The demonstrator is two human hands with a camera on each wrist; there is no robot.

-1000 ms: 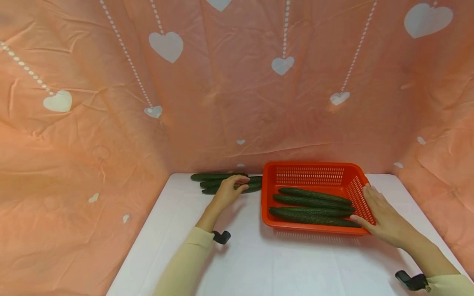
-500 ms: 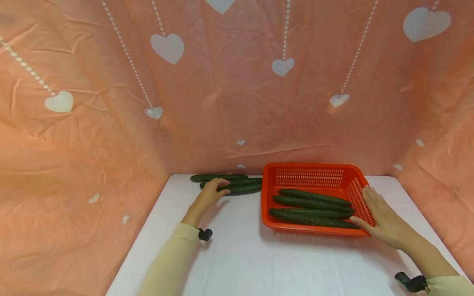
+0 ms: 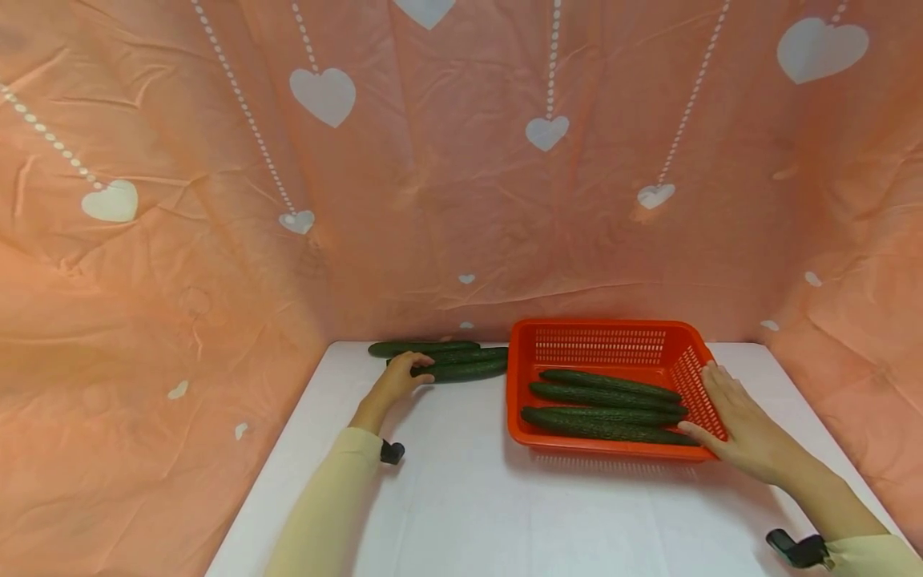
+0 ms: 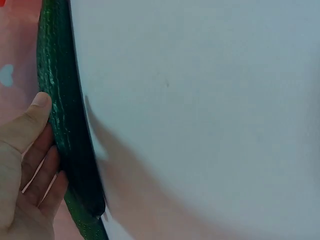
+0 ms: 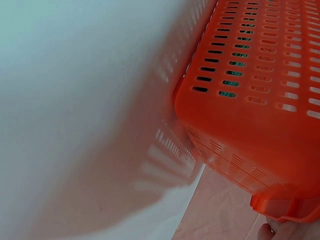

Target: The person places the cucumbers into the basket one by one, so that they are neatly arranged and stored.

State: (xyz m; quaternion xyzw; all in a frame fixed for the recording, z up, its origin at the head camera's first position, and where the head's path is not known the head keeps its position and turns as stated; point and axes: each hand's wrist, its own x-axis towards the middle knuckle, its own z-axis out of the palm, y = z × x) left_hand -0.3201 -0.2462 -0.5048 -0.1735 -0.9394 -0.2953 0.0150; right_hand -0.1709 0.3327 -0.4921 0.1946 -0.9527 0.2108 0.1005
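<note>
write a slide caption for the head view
Left hand at long dark-green cucumbers, right hand against a red slotted plastic basket holding four more.

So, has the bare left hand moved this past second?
Yes: the left hand shifted left along the long green cucumbers, away from the red perforated plastic basket.

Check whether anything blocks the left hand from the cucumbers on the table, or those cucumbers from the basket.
Nothing visible separates the left hand from the front cucumber. Toward the basket, only its side wall stands in the way, right by that cucumber's end; lifting over it would probably be needed.
</note>
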